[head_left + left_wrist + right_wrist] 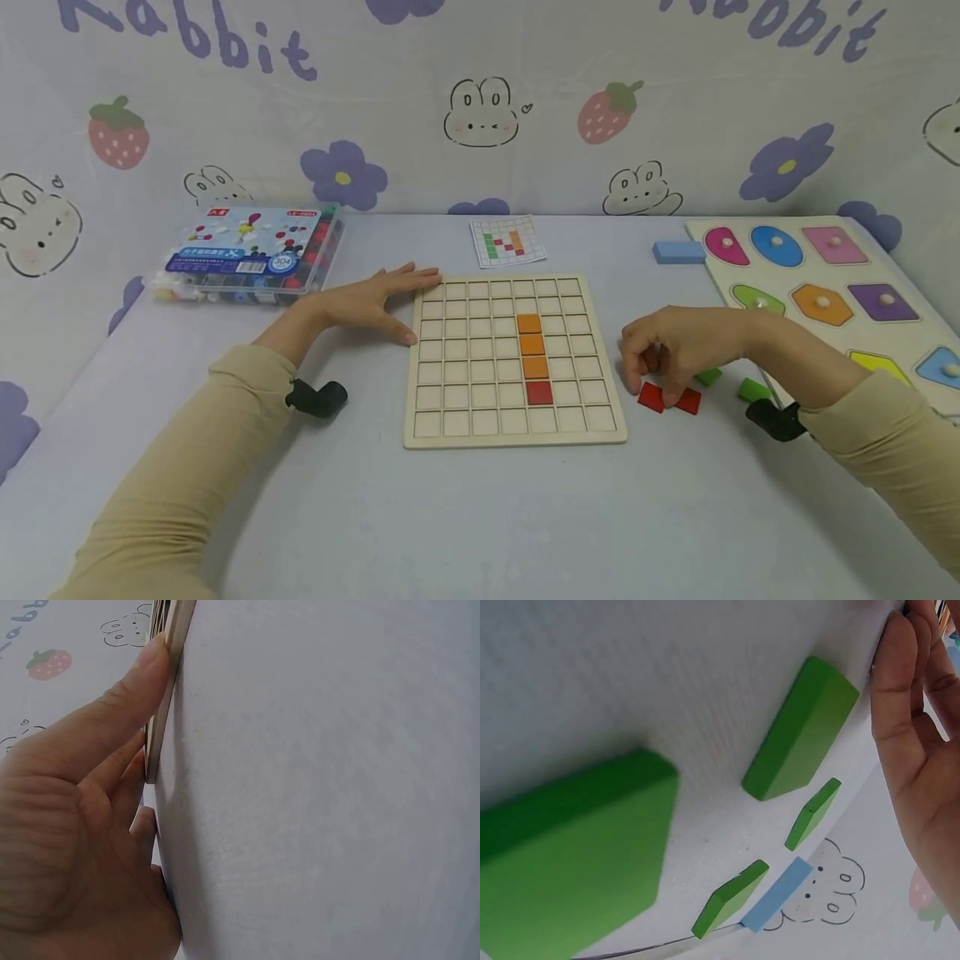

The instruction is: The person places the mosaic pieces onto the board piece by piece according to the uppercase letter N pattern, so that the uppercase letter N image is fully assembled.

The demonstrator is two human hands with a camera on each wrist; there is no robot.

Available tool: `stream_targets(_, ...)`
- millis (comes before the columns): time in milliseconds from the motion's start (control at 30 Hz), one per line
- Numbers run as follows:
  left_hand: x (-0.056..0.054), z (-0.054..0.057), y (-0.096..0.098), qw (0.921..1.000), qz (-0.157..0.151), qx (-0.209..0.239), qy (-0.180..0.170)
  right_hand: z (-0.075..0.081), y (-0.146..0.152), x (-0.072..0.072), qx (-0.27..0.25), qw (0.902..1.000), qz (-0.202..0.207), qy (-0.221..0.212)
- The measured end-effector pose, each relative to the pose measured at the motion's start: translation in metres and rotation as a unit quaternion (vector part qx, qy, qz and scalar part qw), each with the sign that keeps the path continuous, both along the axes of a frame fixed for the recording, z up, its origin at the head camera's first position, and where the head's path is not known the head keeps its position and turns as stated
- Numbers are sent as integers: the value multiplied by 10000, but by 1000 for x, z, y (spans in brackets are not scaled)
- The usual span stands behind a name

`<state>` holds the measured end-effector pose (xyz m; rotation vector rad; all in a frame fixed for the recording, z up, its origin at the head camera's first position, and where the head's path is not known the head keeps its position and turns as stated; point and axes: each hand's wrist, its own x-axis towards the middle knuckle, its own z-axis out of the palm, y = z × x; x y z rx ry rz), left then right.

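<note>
A wooden grid board [457, 400] lies on the table with three orange tiles [532, 344] in a column and one red tile [539, 392] below them. My left hand [360, 302] rests at the board's upper left edge, fingers stretched out; the left wrist view shows its thumb [142, 675] against the rim. Right of the board, my right hand [678, 346] reaches down with bent fingers and pinches a loose red tile [651, 397] between fingertip and thumb. A second red tile [688, 402] lies beside the thumb. Several green tiles [802, 731] lie near that hand, partly hidden by it in the head view.
Behind the board lies a small card [507, 242] printed with a coloured grid pattern. A clear plastic box [247, 250] of small parts stands at the back left. At the right are a blue block [678, 252] and a shape puzzle board [795, 271] with knobbed pieces.
</note>
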<state>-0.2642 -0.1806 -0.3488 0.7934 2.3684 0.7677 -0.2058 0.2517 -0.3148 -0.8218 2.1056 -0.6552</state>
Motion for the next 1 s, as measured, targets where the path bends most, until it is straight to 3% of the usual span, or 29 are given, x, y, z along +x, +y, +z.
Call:
stream_targets(433,1,1,1,10000,35,-6,-42,2,-6,1,281,9993,-188,184)
stream_targets(633,1,2,1,10000,23,11,-48,3,-2,2,276,9982,-500,164)
stream_targets(733,1,1,1,10000,14,13,-44,8,-1,0,302,9968,-636,391)
stream_targets(867,1,1,1,10000,18,15,-48,18,-5,-5,171,9947,-794,633)
stream_targets(1000,1,1,1,10000,25,17,-52,24,-11,-9,-126,9948,-823,580)
